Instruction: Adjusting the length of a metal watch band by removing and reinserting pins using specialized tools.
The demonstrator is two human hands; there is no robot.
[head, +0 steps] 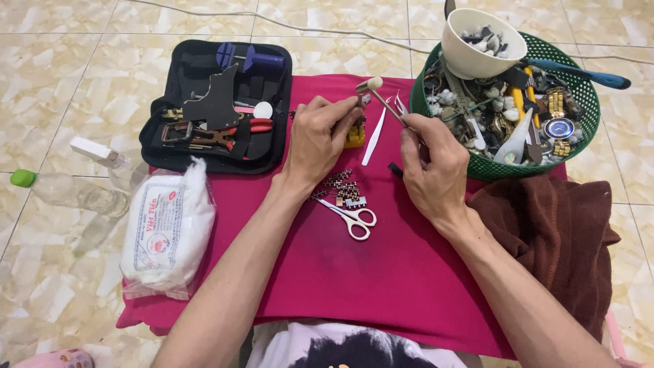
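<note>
Watch strap repair under way: left hand [317, 140] pinches a strap piece on the yellow block [354, 136], right hand [429, 167] grips a small hammer [381, 99] raised above it, while loose links [343, 187] beside the scissors [354, 218] await work on the pink cloth [381, 279]

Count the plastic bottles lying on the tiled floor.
1: a clear plastic bottle with a green cap lies at the left, beside the white bag. Others may be hidden.

A magenta cloth [381, 272] is covering the bench, carrying scissors [352, 218] at centre, a tool case [218, 109] at ten o'clock, a green basket [579, 136] at two, a cotton bag [167, 228] at eight.
</note>
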